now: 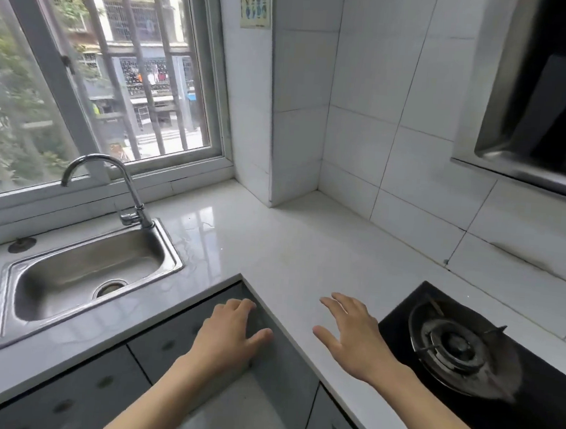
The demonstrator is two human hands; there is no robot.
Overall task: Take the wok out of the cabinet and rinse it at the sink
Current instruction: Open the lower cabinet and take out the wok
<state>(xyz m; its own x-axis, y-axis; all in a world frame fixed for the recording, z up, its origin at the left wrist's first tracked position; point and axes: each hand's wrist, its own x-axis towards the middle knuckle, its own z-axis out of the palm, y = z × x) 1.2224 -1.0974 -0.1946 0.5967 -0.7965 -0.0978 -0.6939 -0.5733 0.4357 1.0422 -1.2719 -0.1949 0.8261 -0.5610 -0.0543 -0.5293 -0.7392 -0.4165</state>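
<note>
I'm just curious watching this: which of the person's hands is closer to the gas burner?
The right hand. It hovers open over the white counter just left of the gas burner. The left hand is farther left, in front of the grey cabinets.

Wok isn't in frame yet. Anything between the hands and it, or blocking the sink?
The closed cabinet doors under the counter stand between both hands and the unseen wok. The left hand hovers before them; the right hand is over the countertop. The sink basin is empty, and nothing visible blocks it under the faucet.
</note>
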